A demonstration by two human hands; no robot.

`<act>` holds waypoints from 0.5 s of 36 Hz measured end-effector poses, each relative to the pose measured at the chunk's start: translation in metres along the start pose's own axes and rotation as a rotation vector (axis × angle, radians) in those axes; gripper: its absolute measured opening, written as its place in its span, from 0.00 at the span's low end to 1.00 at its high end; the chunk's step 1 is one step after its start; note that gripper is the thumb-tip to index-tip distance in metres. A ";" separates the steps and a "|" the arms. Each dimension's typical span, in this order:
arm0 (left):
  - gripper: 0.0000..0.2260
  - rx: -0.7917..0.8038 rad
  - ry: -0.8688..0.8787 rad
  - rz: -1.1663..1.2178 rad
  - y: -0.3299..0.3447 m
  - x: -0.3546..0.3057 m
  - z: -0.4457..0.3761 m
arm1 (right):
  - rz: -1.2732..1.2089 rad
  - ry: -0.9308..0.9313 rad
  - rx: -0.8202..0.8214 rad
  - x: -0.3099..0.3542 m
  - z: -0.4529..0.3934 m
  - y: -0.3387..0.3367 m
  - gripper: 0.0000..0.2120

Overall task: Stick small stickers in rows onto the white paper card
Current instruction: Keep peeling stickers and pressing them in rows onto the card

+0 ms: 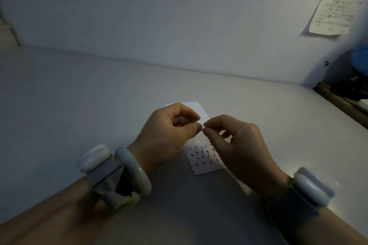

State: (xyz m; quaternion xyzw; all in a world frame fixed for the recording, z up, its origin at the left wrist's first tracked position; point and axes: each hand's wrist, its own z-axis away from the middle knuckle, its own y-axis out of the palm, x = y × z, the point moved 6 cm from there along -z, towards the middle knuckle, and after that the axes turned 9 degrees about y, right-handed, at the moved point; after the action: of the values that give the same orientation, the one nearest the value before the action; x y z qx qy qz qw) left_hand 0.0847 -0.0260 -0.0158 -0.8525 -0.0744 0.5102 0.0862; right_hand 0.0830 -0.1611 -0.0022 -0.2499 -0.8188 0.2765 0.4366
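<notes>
Dim grey desk (99, 89) against a white wall, two notes taped up. Left hand (165, 135) and right hand (237, 141) are raised over the desk, thumb and forefinger tips nearly meeting, both pinching something tiny; too small to confirm, presumably a sticker. White paper card (207, 165) lies flat directly under and between the hands, long axis running away from the person, slightly angled. Rows of stickers (203, 155) fill its near end. Both hands are about equally near; next placement likely straight down.

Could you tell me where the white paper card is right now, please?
In the head view the white paper card lies flat on the table, just right of centre, partly hidden beneath the left hand and right hand.
</notes>
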 end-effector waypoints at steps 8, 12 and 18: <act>0.05 -0.027 -0.096 0.118 0.000 0.005 0.000 | 0.091 -0.044 -0.105 0.002 0.001 -0.002 0.07; 0.04 -0.041 -0.142 0.167 0.000 0.007 0.001 | 0.143 -0.095 -0.152 0.006 0.002 -0.003 0.05; 0.03 -0.054 -0.189 0.236 0.001 0.008 0.002 | 0.168 -0.090 -0.159 0.006 0.003 -0.002 0.08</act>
State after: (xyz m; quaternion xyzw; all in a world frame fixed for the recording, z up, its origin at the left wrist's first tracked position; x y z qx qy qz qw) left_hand 0.0869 -0.0250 -0.0233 -0.8055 0.0047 0.5926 -0.0046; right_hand 0.0775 -0.1593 0.0007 -0.3387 -0.8330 0.2574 0.3537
